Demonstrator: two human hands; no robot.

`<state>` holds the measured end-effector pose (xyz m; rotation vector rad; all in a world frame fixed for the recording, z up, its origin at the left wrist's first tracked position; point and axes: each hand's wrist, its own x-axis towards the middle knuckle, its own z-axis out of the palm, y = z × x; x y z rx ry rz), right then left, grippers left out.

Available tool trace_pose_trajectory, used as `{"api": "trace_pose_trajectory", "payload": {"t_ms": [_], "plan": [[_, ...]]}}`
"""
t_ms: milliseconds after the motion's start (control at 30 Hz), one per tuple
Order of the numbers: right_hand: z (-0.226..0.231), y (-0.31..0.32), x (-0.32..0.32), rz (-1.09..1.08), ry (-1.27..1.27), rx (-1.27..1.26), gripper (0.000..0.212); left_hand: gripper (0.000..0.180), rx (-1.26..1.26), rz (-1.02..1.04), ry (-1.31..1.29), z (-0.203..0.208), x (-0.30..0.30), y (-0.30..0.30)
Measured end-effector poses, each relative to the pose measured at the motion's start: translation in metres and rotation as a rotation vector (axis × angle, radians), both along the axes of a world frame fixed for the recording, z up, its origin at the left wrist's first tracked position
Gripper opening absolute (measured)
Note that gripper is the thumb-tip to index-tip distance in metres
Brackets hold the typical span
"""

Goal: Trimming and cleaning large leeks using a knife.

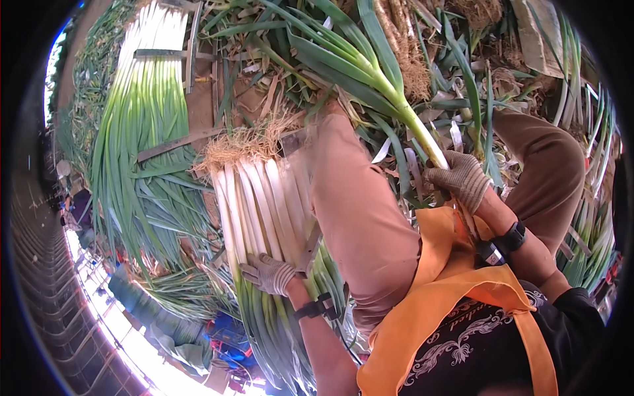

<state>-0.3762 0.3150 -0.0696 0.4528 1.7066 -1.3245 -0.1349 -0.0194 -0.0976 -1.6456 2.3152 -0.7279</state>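
My right hand (460, 178), in a grey knitted glove, is closed round the pale lower stalk of a large green onion (422, 132). Its broad green leaves point up and to the left, past my knee. My left hand (269, 274), gloved the same way, lies with its fingers stretched across a row of green onions (264, 204) beside my thigh. Those onions lie side by side, their brown roots (247, 142) at the far end, their white stalks in the middle and their green leaves toward me.
A larger bundle of green onions (142, 112) lies at far left, in a frame with metal bars (158, 54). Unsorted onions with long roots (403, 46) and loose leaves cover the ground ahead. Blue items (231, 336) sit at lower left. More onions (598, 244) lie at far right.
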Motion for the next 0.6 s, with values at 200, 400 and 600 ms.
{"api": "trace_pose_trajectory", "payload": {"t_ms": [200, 400, 600], "plan": [[-0.001, -0.01, -0.008, -0.003, -0.043, 0.033, 0.023, 0.035, 0.012, 0.054, -0.013, -0.002, -0.007, 0.002], [-0.003, -0.011, -0.007, 0.057, -0.058, 0.04, 0.026, 0.036, -0.024, 0.045, -0.039, -0.006, -0.003, 0.002], [-0.014, 0.007, 0.01, -0.041, 0.004, -0.095, 0.024, 0.035, 0.085, -0.004, -0.272, 0.012, -0.015, 0.008]]}}
